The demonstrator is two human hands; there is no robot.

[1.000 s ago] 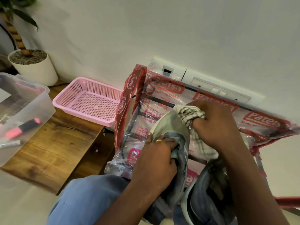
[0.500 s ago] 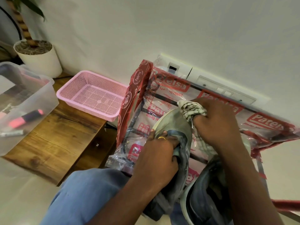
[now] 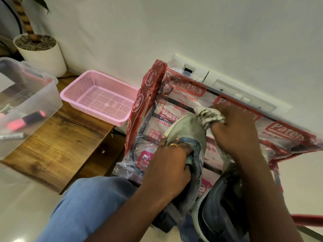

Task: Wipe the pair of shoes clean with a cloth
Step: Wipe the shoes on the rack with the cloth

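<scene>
– Shoe (image 3: 187,128) held tilted over the plastic sheet (image 3: 174,105), why?
– To turn its toe toward the cloth (image 3: 208,116). The left grip (image 3: 167,165) clenches the collar to steady it, and the right grip (image 3: 234,133) bunches the cloth against the toe. The other shoe (image 3: 216,206) lies just beside.

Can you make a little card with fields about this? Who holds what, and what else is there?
left hand: grips the grey shoe at its opening
right hand: presses a bunched striped cloth against that shoe's toe end
other shoe: lies under the right forearm
behind: red-printed plastic wrapping
nearby: pink basket, clear box with markers, potted plant, wooden table
</scene>
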